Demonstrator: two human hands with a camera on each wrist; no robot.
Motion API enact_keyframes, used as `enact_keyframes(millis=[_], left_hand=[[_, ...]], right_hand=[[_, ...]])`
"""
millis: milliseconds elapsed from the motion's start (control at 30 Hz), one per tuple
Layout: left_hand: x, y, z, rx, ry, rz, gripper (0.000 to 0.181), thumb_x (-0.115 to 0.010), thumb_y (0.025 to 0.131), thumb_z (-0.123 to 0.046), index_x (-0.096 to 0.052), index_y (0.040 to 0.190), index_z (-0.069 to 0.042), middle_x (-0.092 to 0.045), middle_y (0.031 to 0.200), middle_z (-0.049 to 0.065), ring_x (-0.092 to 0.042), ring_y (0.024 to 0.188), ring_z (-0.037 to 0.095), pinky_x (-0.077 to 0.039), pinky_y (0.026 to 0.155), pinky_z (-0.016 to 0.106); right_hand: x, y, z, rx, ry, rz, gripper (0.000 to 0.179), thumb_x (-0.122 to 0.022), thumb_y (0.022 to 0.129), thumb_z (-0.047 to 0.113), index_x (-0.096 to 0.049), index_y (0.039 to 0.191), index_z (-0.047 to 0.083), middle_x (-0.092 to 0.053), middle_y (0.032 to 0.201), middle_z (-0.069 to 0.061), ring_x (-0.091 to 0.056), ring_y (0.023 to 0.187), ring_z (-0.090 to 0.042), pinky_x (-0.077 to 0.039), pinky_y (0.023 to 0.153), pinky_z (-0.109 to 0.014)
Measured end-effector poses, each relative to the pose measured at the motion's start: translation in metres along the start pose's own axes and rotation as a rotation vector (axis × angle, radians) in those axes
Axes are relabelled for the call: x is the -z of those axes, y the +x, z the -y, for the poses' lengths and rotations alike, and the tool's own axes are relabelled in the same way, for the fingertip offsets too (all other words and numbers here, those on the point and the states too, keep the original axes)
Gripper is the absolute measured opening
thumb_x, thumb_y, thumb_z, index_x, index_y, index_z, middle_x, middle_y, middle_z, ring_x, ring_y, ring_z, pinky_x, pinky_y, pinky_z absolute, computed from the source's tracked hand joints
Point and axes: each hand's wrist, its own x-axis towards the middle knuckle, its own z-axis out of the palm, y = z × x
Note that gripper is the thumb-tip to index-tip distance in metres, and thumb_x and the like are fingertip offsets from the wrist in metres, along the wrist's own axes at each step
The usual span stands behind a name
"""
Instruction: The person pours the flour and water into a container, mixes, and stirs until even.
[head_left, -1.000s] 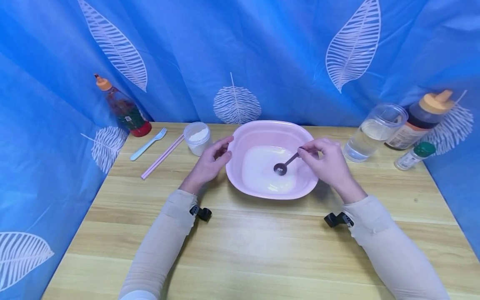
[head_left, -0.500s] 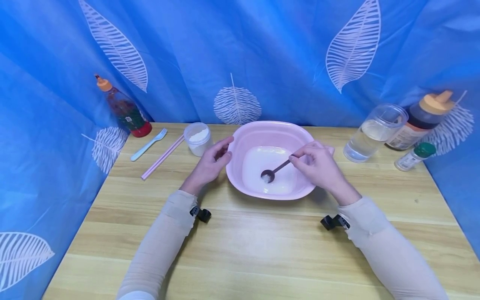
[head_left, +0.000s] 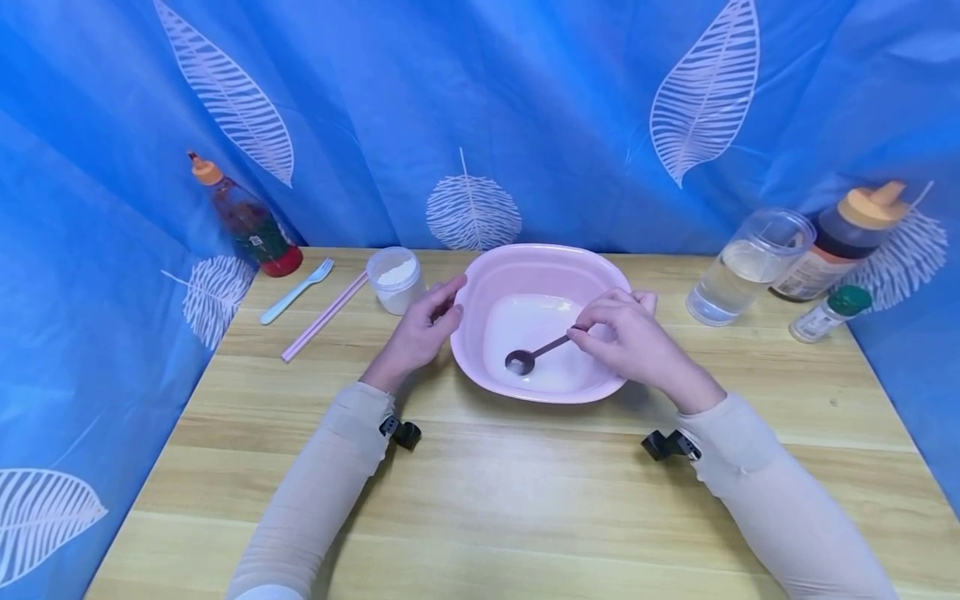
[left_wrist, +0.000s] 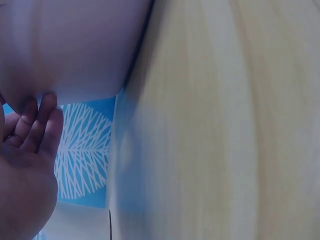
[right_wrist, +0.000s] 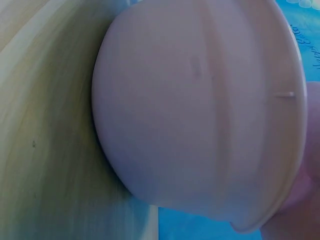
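Pink plastic basin with rounded corners [head_left: 536,273] stood toward the back of the light wood-grain table [head_left: 525,500], between my two hands. At the far left, by the blue curtain printed with white leaves [head_left: 555,125], stood a clear bottle of red sauce with an orange nozzle [head_left: 251,223]. Right of it lay a pale-blue fork [head_left: 296,292], tines toward the back, then a pair of thin pink sticks [head_left: 324,317], their far ends near a small clear jar of white powder [head_left: 396,292].

My left hand [head_left: 420,333] was next, released — fingers and thumb resting along the basin's left side, fingertips touching its outer wall, as the left wrist view showed.

Inside the basin, over the pale, shiny bottom, slanted a dark brown spoon with a round bowl [head_left: 525,359], its bowl low and leftward; I couldn't tell whether it touched the bottom. My right hand [head_left: 626,342] reached over the right rim and pinched the handle's end between thumb and fingers — the right wrist view hid that grip behind the basin's wall.

Farther right stood a tall clear cup of water [head_left: 738,271], then a dark-filled bottle with a pale orange cap [head_left: 836,250], and just in front of that, a small clear shaker with a green lid [head_left: 825,318].
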Motion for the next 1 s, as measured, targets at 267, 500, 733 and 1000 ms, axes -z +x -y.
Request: enact_keyframes(millis=[267, 500, 733, 1000], left_hand=[[-0.003, -0.001, -0.004, -0.011, 0.02, -0.038, 0.053, -0.057, 0.107, -0.007, -0.047, 0.159, 0.002, -0.063, 0.118, 0.023, -0.055, 0.104, 0.023, -0.05, 0.086, 0.019], [-0.006, -0.003, -0.005, 0.004, 0.019, -0.065, 0.054, -0.058, 0.106, -0.007, -0.048, 0.158, 0.001, -0.063, 0.116, 0.02, -0.055, 0.104, 0.022, -0.049, 0.086, 0.018], [-0.007, -0.004, -0.003, 0.018, 0.02, -0.076, 0.054, -0.059, 0.106, -0.009, -0.049, 0.159, 0.0, -0.061, 0.112, 0.017, -0.054, 0.103, 0.023, -0.049, 0.084, 0.019], [-0.007, -0.005, -0.007, 0.035, 0.043, -0.075, 0.054, -0.059, 0.107, -0.013, -0.048, 0.159, -0.001, -0.062, 0.113, 0.017, -0.055, 0.105, 0.025, -0.049, 0.085, 0.02]], right_hand=[[-0.003, 0.005, -0.007, 0.045, -0.028, -0.085, 0.005, -0.083, 0.094, 0.016, -0.082, 0.091, 0.011, -0.079, 0.089, -0.002, -0.062, 0.105, -0.027, -0.023, 0.098, -0.055], [-0.002, 0.009, -0.009, 0.06, -0.075, -0.134, 0.006, -0.084, 0.093, 0.018, -0.086, 0.09, 0.013, -0.079, 0.089, -0.002, -0.064, 0.102, -0.027, -0.025, 0.094, -0.052], [0.001, 0.01, -0.011, 0.036, -0.133, -0.178, 0.007, -0.085, 0.092, 0.017, -0.085, 0.092, 0.009, -0.081, 0.089, -0.007, -0.063, 0.097, -0.031, -0.028, 0.095, -0.053], [0.01, 0.009, -0.016, 0.002, -0.234, -0.224, 0.012, -0.082, 0.093, 0.018, -0.084, 0.092, 0.006, -0.081, 0.092, -0.012, -0.062, 0.097, -0.035, -0.03, 0.096, -0.057]])
